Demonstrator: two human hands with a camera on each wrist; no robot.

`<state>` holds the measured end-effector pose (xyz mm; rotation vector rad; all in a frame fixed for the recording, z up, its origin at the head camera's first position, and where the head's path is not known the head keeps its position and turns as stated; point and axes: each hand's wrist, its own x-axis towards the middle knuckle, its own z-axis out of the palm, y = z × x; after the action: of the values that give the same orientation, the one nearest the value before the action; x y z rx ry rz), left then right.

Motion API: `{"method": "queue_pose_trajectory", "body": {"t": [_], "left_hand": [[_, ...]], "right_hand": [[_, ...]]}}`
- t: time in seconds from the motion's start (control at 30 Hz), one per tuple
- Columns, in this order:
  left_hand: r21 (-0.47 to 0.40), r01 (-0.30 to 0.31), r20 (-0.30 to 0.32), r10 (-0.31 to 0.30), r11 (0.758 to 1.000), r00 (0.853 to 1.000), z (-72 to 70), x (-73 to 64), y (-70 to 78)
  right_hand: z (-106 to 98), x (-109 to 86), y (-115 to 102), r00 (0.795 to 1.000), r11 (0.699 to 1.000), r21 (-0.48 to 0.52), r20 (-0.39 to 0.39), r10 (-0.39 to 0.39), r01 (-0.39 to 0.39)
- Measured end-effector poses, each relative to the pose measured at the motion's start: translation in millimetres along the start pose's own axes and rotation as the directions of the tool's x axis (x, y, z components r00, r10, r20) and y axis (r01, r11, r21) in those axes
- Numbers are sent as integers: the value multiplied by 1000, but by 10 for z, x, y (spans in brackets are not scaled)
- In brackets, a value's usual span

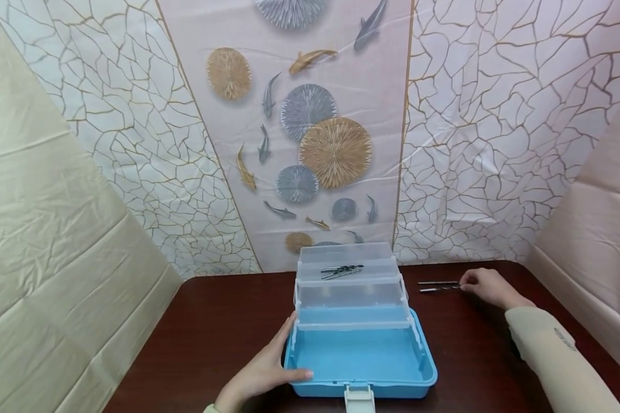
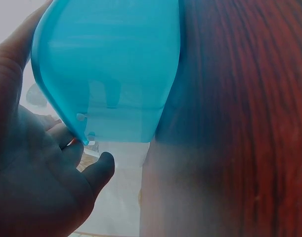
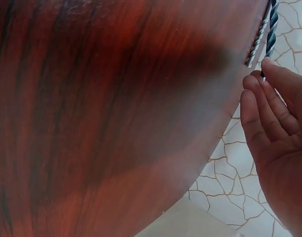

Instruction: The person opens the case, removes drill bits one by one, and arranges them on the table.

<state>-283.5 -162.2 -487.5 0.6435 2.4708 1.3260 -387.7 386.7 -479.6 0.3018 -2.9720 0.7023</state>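
Observation:
My left hand (image 1: 268, 361) holds the left side of a light-blue toolbox (image 1: 361, 390), its thumb over the rim near the front corner. In the left wrist view, its fingers lie along the outside of the blue wall (image 2: 111, 59). Clear folding trays (image 1: 351, 295) stand raised at the back of the box. Several drill bits (image 1: 343, 271) lie in the top tray. To the right of the box, my right hand (image 1: 491, 288) pinches the end of a dark twisted drill bit (image 3: 273, 32) between thumb and fingers. A second, silvery drill bit (image 3: 258, 40) lies beside it on the table.
The toolbox stands on a dark red wood-grain table (image 1: 222, 327). A white latch (image 1: 359, 400) hangs at its front. Patterned cloth (image 1: 315, 218) rises behind the table's back edge, with plain beige cloth (image 1: 57, 258) at the left and more at the right.

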Motion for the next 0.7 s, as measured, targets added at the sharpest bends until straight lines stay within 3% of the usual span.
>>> {"method": "queue_pose_trajectory", "body": {"t": [0.13, 0.47, 0.7], "left_hand": [[11, -1, -15, 2, 1000, 1000, -21, -1, 2], [7, -33, -5, 33, 999, 999, 11, 28, -5], [9, -7, -8, 7, 1000, 1000, 29, 35, -41]], "right_hand": [[23, 21, -10, 1000, 1000, 2, -10, -11, 11], [53, -6, 26, 998, 998, -7, 15, 62, -62], [120, -4, 75, 999, 999, -13, 5, 45, -45]]}}
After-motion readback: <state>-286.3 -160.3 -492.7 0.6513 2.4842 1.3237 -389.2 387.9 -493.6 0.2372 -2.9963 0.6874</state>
